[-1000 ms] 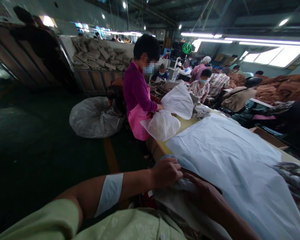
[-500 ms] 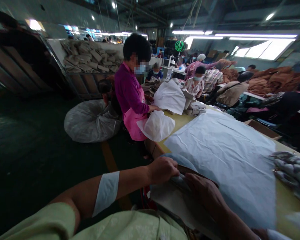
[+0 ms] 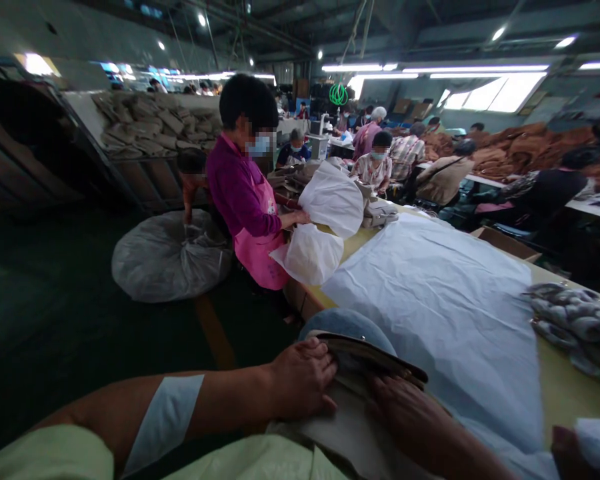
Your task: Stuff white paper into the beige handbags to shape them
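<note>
A beige fabric piece (image 3: 347, 413) with a stiff, dark curved rim (image 3: 375, 350) lies before me at the table's near edge. Behind that rim rises a rounded grey-blue form (image 3: 350, 325). My left hand (image 3: 300, 380) rests palm down on the left part of the fabric, thumb apart from the fingers, fingertips by the rim. Right of it, my right hand (image 3: 400, 403) lies with outstretched fingers on the fabric just under the rim. What is beneath the fabric is hidden.
A white sheet (image 3: 445, 300) covers much of the yellowish table (image 3: 565, 393). Grey bundled pieces (image 3: 580, 320) lie at the right. A co-worker in a pink apron (image 3: 257, 247) handles white cloths across the corner. A large plastic-wrapped bundle (image 3: 170, 257) sits on the floor.
My left hand has gone from a closed grip near the rim to lying flatter on the fabric, farther left. More of the grey-blue form shows. The view has turned slightly right.
</note>
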`<act>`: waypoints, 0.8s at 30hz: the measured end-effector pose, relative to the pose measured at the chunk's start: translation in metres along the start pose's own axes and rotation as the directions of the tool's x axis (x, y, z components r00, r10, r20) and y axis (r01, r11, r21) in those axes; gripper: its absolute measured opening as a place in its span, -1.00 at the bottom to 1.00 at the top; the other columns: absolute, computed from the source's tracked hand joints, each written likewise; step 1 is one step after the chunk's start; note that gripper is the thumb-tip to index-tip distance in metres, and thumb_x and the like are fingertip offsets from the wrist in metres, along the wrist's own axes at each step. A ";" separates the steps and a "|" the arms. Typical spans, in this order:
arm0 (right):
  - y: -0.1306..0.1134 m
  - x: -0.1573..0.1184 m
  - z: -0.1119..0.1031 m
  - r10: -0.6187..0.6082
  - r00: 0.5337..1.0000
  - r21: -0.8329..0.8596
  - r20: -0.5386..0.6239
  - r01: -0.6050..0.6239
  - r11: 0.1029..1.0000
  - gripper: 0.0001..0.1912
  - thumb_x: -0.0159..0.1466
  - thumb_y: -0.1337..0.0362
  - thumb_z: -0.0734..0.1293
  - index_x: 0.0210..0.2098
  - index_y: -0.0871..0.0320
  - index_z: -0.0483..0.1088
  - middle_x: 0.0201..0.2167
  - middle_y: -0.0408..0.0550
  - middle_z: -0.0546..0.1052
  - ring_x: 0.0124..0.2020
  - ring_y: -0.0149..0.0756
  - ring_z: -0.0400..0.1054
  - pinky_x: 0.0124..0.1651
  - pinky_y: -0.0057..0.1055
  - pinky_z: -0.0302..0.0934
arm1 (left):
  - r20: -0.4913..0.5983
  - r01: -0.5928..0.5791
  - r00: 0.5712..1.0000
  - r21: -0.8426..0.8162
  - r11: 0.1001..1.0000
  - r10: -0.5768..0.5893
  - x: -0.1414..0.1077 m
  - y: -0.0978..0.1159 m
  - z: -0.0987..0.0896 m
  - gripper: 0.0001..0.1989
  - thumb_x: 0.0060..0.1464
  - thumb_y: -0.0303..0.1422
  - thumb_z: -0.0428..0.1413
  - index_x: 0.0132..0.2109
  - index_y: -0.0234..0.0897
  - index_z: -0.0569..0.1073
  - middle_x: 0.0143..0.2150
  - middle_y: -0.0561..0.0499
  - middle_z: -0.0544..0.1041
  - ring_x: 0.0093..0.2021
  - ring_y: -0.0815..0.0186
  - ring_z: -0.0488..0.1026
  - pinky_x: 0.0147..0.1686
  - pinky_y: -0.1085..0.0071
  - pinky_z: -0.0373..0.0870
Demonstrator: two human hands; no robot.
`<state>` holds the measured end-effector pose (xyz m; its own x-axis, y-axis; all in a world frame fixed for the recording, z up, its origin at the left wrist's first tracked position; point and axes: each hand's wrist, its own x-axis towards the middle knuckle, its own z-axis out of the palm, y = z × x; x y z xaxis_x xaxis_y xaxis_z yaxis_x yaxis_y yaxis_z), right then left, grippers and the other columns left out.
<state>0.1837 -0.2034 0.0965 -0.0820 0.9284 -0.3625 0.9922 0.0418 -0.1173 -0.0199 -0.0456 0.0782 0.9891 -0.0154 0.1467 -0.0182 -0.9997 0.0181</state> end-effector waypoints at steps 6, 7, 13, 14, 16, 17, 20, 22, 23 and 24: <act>0.000 -0.003 -0.009 0.027 1.000 0.248 -0.001 -0.026 0.969 -0.70 0.44 0.35 0.21 0.06 0.24 0.49 0.02 0.17 0.61 0.08 0.06 0.51 0.18 0.02 0.38 | 0.087 0.036 0.996 -0.013 0.999 -0.035 0.006 -0.013 0.005 -0.77 0.29 -0.20 0.23 -0.25 -0.28 0.52 -0.27 -0.01 0.62 -0.19 0.17 0.51 -0.08 0.19 0.28; 0.000 -0.003 -0.011 0.029 1.000 0.247 -0.010 -0.026 0.969 -0.67 0.44 0.40 0.16 0.07 0.23 0.49 0.05 0.17 0.60 0.11 0.05 0.50 0.19 0.00 0.37 | 0.073 0.019 0.997 -0.020 1.000 -0.017 0.007 -0.016 0.005 -0.82 0.29 -0.30 0.22 -0.28 -0.27 0.51 -0.29 0.01 0.61 -0.22 0.19 0.51 -0.11 0.20 0.28; 0.000 -0.005 -0.018 0.039 0.999 0.320 -0.001 -0.037 0.947 -0.57 0.36 0.49 0.08 -0.08 0.16 0.56 -0.08 0.07 0.67 -0.02 -0.06 0.57 0.03 -0.22 0.38 | 0.031 0.040 0.999 -0.171 0.984 -0.035 0.008 -0.035 0.000 -0.83 0.32 -0.32 0.23 -0.27 -0.27 0.57 -0.26 0.01 0.66 -0.18 0.25 0.56 -0.16 0.27 0.24; 0.000 -0.005 -0.018 0.042 0.999 0.346 0.015 -0.044 0.937 -0.59 0.36 0.48 0.11 -0.13 0.14 0.57 -0.14 0.02 0.69 -0.09 -0.10 0.60 -0.06 -0.30 0.37 | 0.051 0.042 0.998 -0.215 0.976 -0.031 0.009 -0.037 -0.002 -0.84 0.30 -0.31 0.24 -0.26 -0.25 0.59 -0.26 0.02 0.67 -0.18 0.26 0.57 -0.17 0.29 0.25; -0.002 -0.006 -0.015 0.059 0.997 0.360 0.047 -0.072 0.930 -0.63 0.35 0.45 0.14 -0.21 0.12 0.59 -0.24 -0.02 0.70 -0.21 -0.14 0.61 -0.21 -0.39 0.33 | 0.107 0.042 0.994 -0.257 0.966 -0.015 0.008 -0.037 -0.007 -0.86 0.27 -0.30 0.28 -0.27 -0.22 0.62 -0.30 0.04 0.67 -0.19 0.26 0.59 -0.20 0.31 0.25; -0.003 -0.007 -0.013 0.068 0.996 0.347 0.053 -0.082 0.934 -0.63 0.35 0.44 0.14 -0.21 0.12 0.59 -0.25 -0.02 0.70 -0.23 -0.14 0.61 -0.23 -0.40 0.31 | 0.131 0.044 0.991 -0.254 0.966 -0.010 0.008 -0.036 -0.010 -0.85 0.27 -0.30 0.28 -0.28 -0.23 0.63 -0.32 0.03 0.67 -0.19 0.24 0.60 -0.21 0.31 0.25; -0.010 -0.010 -0.009 0.037 0.998 0.315 0.055 -0.052 0.948 -0.61 0.36 0.46 0.12 -0.10 0.15 0.57 -0.17 0.05 0.70 -0.17 -0.12 0.61 -0.15 -0.37 0.34 | 0.161 0.059 0.987 -0.255 0.965 -0.018 0.007 -0.023 -0.024 -0.80 0.30 -0.25 0.23 -0.27 -0.25 0.62 -0.29 -0.02 0.68 -0.18 0.18 0.62 -0.19 0.30 0.31; -0.017 -0.012 -0.010 0.014 0.997 0.311 0.077 -0.037 0.950 -0.62 0.34 0.46 0.12 -0.09 0.17 0.55 -0.13 0.10 0.69 -0.14 -0.11 0.61 -0.09 -0.35 0.36 | 0.209 0.083 0.978 -0.285 0.955 -0.022 0.011 -0.011 -0.035 -0.70 0.35 -0.16 0.16 -0.22 -0.28 0.62 -0.24 -0.08 0.69 -0.17 0.16 0.63 -0.22 0.32 0.36; -0.020 -0.012 -0.013 0.008 0.996 0.308 0.085 -0.034 0.951 -0.63 0.35 0.44 0.12 -0.09 0.18 0.55 -0.12 0.12 0.68 -0.13 -0.10 0.61 -0.07 -0.33 0.36 | 0.268 0.106 0.963 -0.292 0.951 -0.025 0.014 -0.006 -0.040 -0.63 0.37 -0.10 0.11 -0.20 -0.29 0.63 -0.23 -0.12 0.70 -0.18 0.13 0.64 -0.26 0.32 0.38; -0.024 -0.013 -0.016 0.009 0.996 0.299 0.092 -0.036 0.954 -0.63 0.37 0.42 0.12 -0.09 0.18 0.54 -0.11 0.14 0.68 -0.12 -0.09 0.60 -0.04 -0.31 0.37 | 0.351 0.138 0.936 -0.286 0.948 -0.030 0.019 -0.001 -0.046 -0.54 0.38 -0.02 0.06 -0.19 -0.31 0.64 -0.23 -0.16 0.70 -0.19 0.10 0.65 -0.31 0.32 0.38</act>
<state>0.1629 -0.2101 0.1187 -0.0814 0.8908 -0.4470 0.9210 -0.1042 -0.3754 -0.0081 -0.0435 0.1260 0.9776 0.0083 -0.2102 0.0769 -0.9441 0.3206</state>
